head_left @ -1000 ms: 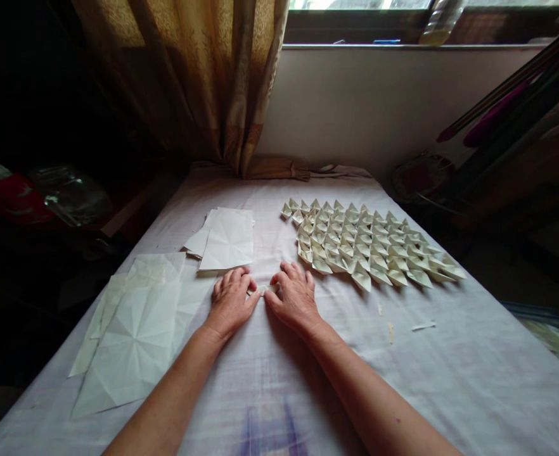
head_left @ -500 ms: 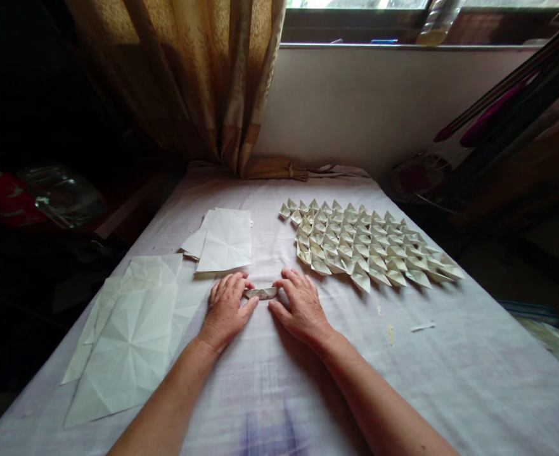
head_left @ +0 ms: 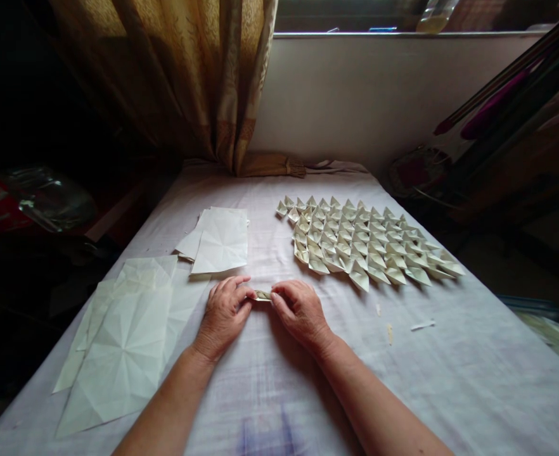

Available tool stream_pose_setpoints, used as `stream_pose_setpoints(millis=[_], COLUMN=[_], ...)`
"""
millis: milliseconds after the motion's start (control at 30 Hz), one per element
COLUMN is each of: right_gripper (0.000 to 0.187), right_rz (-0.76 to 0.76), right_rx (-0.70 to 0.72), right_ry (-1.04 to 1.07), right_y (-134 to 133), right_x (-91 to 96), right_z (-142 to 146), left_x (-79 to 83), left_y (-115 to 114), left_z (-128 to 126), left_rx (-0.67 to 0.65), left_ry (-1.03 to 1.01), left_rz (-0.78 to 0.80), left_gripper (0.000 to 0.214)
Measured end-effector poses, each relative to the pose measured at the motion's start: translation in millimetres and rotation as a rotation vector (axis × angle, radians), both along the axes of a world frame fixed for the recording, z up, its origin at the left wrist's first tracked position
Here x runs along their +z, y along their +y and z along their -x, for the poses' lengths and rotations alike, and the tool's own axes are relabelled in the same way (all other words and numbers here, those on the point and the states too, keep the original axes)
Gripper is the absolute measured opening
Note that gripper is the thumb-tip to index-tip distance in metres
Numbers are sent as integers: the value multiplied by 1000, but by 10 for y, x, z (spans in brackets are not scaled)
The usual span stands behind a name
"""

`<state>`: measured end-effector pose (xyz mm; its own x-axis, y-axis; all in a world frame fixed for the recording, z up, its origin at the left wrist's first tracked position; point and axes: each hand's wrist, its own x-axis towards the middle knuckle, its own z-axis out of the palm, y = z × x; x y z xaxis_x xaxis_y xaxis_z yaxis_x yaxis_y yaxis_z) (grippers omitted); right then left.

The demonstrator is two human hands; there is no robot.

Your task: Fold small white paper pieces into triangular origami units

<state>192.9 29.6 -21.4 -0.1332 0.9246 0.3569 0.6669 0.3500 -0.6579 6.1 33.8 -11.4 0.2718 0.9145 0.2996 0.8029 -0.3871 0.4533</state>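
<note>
A small folded piece of paper (head_left: 262,296) lies between my two hands, low over the cloth-covered table. My left hand (head_left: 225,313) pinches its left end between thumb and fingers. At the right end, the thumb and curled fingers of my right hand (head_left: 302,311) grip it. Both ends of the paper are hidden by my fingertips. Beyond my right hand stand several rows of small folded paper boats (head_left: 350,237), packed close together. Just past my left hand is a pile of creased white sheets (head_left: 220,240).
More creased sheets (head_left: 125,354) overlap on the left of the table (head_left: 379,399). Paper scraps (head_left: 423,326) lie right of my right hand. A gold curtain (head_left: 203,76) hangs down to the table's far edge, beside a pale wall (head_left: 336,95).
My right fingers have curled in from a flatter spread. The folded paper between my hands now shows a shorter, slightly opened middle. The view has tilted down a little.
</note>
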Motion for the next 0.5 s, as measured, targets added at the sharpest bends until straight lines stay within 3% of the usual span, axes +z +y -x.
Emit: stream_pose_setpoints(millis=[233,367,500], right_gripper=[16,19,22], right_rz=[180,328,342], right_rx=[-27,39,104], right_ry=[-168,-295,-446], right_y=[57,150,250], right_x=[154,326,417], right_z=[48,71,101], left_x=[-46,-75,-81], left_y=[-3,2,-1], left_z=[16,42,60], left_rx=[-77,-142,-168], left_ry=[27,1,-2], left_rz=[-69,-116,-133], left_gripper=[18,18,16])
